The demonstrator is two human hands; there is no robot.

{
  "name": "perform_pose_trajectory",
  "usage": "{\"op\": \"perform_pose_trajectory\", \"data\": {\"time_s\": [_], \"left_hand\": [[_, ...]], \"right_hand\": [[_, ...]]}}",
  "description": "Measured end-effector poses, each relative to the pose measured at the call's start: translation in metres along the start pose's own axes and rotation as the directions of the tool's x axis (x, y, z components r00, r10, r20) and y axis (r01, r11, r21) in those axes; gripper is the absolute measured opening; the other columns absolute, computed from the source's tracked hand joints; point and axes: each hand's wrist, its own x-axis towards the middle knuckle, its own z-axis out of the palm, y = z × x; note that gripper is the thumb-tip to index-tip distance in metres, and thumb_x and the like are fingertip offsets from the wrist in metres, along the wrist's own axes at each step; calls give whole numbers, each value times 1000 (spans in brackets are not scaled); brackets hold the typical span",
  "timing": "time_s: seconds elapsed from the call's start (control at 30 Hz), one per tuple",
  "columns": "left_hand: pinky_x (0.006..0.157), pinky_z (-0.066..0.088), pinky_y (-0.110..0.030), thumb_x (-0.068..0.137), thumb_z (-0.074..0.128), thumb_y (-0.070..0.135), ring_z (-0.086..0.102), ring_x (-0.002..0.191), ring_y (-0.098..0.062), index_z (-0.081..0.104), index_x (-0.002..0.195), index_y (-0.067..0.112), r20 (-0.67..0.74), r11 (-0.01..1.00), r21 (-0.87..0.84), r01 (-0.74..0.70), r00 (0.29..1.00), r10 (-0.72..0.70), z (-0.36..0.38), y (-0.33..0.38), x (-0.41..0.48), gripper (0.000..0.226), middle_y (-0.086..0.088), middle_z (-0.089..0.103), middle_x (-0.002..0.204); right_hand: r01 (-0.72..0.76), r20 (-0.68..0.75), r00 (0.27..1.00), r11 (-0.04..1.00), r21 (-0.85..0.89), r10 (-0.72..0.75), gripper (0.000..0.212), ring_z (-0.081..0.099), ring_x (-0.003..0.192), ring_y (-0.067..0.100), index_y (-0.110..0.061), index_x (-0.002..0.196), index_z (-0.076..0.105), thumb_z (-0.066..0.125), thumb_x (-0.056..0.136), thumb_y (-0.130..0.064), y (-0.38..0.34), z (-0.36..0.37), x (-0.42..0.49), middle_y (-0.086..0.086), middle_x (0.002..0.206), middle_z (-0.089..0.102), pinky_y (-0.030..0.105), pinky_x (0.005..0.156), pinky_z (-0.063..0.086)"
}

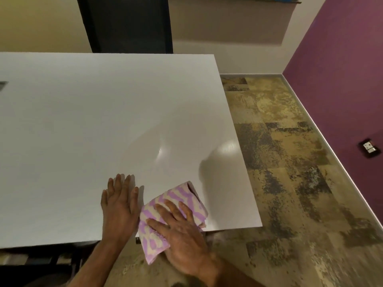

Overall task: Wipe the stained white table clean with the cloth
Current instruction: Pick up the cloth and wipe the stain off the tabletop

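A large white table (99,121) fills the left and middle of the head view. Near its front right corner lies a folded cloth (176,197) with a purple and cream pattern, one end hanging over the front edge. My right hand (178,230) lies flat on top of the cloth, fingers spread, pressing it onto the table. My left hand (119,204) rests palm down on the bare tabletop just left of the cloth, fingers apart, holding nothing. No clear stain shows on the surface; a glossy sheen lies beyond the cloth.
Mottled brown and yellow floor (290,162) lies right of the table. A purple wall (342,69) with a socket (370,147) stands at the far right. A dark panel (126,23) stands behind the table. A dark slot (3,84) sits at the table's left edge.
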Motion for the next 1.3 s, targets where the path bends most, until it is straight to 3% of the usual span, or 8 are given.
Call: {"op": "perform_pose_trajectory", "data": {"time_s": [0.2,0.3,0.4,0.53,0.67,0.87,1.1,1.3], "left_hand": [[127,9,-47,97,7,60,4,158,-21,29,159,20,52,999,-42,-13,999,15,-13,-13,-12,77,-7,18,169],[128,8,-44,97,6,63,5,158,-20,28,159,20,97,996,-45,-71,992,75,-19,-27,-21,79,-5,18,169],[128,4,-39,99,10,63,1,158,-15,25,160,22,138,991,-83,-109,983,119,-26,-40,-28,75,-2,16,169],[128,11,-40,102,15,59,6,158,-16,30,159,23,154,980,-93,-174,970,187,-34,-57,-24,69,-3,20,169],[123,20,-45,107,25,48,14,157,-23,36,156,19,173,952,-16,-305,937,303,-38,-75,-17,58,-8,27,166],[123,26,-51,102,19,49,16,157,-28,34,156,15,202,918,62,-391,906,372,-37,-84,-13,65,-11,29,165],[122,28,-52,104,22,50,18,156,-29,37,154,12,180,900,118,-421,900,397,-29,-90,-13,65,-13,33,163],[128,14,-47,106,13,59,8,158,-23,33,156,16,134,904,90,-418,905,404,-21,-96,-17,69,-11,27,166]], "right_hand": [[-62,-64,995,980,190,75,62,3,154,-4,-39,153,40,58,95,-25,-9,7,-2,-18,166,29,38,129,-6],[-58,-209,961,869,491,182,38,40,142,-3,-26,137,63,58,100,-20,-23,-10,12,-9,145,60,35,123,33],[64,-297,880,528,847,370,27,69,109,1,-33,103,79,55,103,-44,-45,-36,23,-17,107,77,28,97,58],[82,-32,738,-43,996,674,32,74,107,17,-17,105,74,45,107,-5,-61,-28,21,7,104,80,36,105,55],[11,-32,569,30,999,822,36,73,76,5,-25,83,75,53,104,-7,-86,-15,9,-15,73,76,8,68,54],[120,-202,307,173,978,930,33,64,79,1,-30,82,71,45,99,-40,-119,-10,0,-15,77,69,7,71,48],[189,-344,196,309,932,918,33,70,113,9,-23,127,68,44,109,-10,-128,3,-49,-1,120,76,26,103,53],[285,-446,50,415,864,894,44,65,122,11,-37,116,66,41,108,-3,-120,17,-59,-26,113,74,23,106,50]]}}
